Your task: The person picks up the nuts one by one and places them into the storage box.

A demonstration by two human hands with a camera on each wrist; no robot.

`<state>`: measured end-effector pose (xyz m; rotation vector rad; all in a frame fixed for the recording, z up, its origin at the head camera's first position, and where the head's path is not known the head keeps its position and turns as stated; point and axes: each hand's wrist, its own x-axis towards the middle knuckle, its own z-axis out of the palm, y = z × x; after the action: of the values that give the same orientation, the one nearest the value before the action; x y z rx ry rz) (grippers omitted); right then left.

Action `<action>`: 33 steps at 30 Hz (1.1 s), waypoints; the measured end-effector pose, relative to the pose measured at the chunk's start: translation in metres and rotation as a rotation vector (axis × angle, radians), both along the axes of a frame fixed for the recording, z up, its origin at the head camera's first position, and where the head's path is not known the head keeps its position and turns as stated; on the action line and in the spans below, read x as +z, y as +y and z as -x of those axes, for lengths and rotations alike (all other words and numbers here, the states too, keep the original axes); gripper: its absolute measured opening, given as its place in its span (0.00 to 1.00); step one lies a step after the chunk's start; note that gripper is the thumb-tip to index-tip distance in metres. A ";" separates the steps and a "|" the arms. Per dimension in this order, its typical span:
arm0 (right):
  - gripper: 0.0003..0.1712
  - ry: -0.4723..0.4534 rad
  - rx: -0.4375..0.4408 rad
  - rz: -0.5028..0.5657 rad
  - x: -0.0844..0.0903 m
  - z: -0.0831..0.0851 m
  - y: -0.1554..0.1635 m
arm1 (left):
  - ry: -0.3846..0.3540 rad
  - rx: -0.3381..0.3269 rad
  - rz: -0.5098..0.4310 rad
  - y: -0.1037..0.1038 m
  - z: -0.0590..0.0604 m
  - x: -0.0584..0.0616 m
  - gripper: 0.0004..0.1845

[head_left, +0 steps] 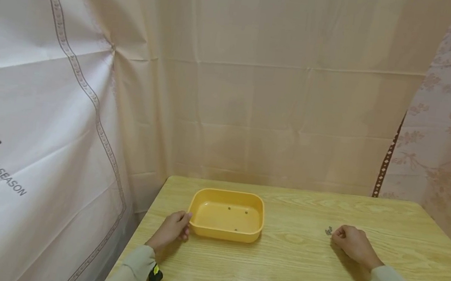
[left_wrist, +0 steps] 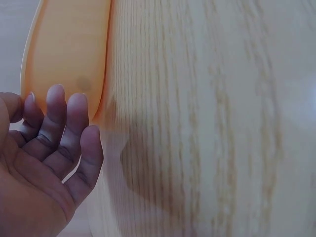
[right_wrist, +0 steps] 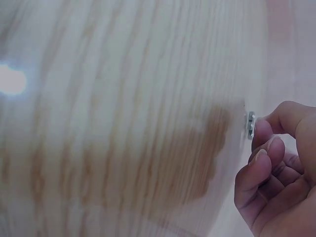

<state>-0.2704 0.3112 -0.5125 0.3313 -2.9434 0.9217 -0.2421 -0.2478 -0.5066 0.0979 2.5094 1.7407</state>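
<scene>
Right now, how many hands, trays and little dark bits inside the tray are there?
Left hand and right hand: 2
Yellow tray: 1
Dark bits in it: 3
Total: 6

The little pile outside is too small to count.

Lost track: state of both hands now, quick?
Left hand: closed, holding the yellow tray.
Right hand: curled beside the small pieces; can't tell whether it holds one.
</scene>
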 end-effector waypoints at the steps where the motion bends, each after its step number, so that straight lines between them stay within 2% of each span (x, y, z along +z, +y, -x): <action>1: 0.07 0.001 0.004 0.004 0.000 0.000 -0.001 | 0.003 -0.002 -0.001 0.000 0.000 0.000 0.21; 12: 0.09 0.023 0.030 0.059 0.004 -0.004 -0.012 | -0.007 -0.008 -0.028 0.001 -0.002 0.003 0.20; 25: 0.07 0.067 0.043 0.047 0.008 -0.003 -0.027 | 0.001 -0.012 -0.009 0.000 -0.004 0.003 0.21; 33: 0.07 0.052 0.071 0.064 0.009 -0.003 -0.033 | 0.008 -0.011 -0.029 0.001 -0.004 0.005 0.21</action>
<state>-0.2671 0.2787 -0.5035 0.4526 -2.8654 0.9968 -0.2380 -0.2465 -0.5017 0.1205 2.4849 1.7764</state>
